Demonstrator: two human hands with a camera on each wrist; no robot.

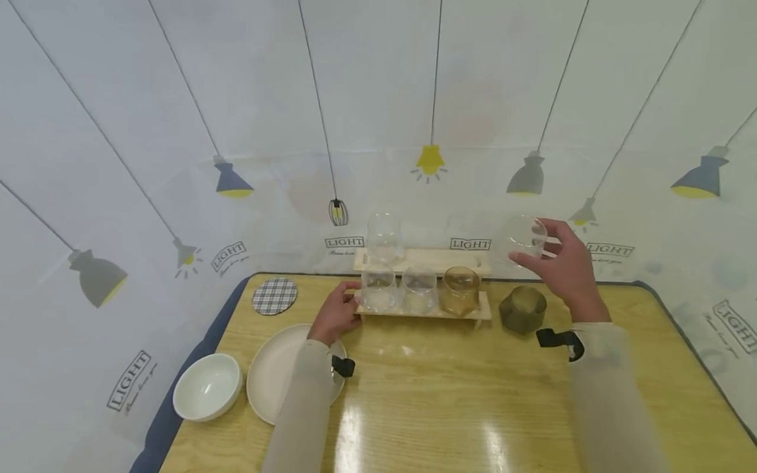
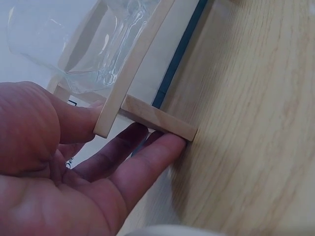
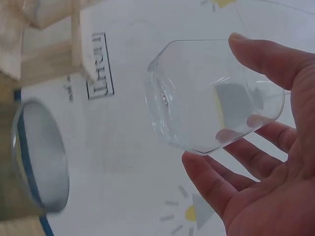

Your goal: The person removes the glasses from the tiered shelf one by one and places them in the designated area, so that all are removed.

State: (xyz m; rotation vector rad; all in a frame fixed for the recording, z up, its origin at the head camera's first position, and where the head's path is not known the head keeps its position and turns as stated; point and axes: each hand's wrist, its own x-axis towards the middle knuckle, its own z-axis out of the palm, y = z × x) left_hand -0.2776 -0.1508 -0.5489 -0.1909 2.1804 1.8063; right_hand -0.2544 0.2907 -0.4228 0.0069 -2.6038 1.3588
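My right hand [image 1: 568,266] holds a clear glass cup [image 3: 192,98] in the air beyond the rack's right end. In the right wrist view its thumb and fingers lie on opposite sides of the faceted cup. My left hand [image 1: 337,315] grips the left end of a two-tier wooden rack [image 2: 135,69], thumb at the shelf edge and fingers at the end piece below. On the lower tier stand two clear cups [image 1: 378,289] and an amber cup [image 1: 461,290]. Another clear cup [image 1: 384,238] is on the upper tier, at its left.
A dark smoky cup [image 1: 523,310] stands on the wooden table [image 1: 437,394], right of the rack. Toward the left are a checked round coaster [image 1: 275,296], a white bowl [image 1: 207,387] and a pale plate [image 1: 269,374] partly under my left forearm. A lamp-patterned wall covering [image 1: 378,171] rises behind.
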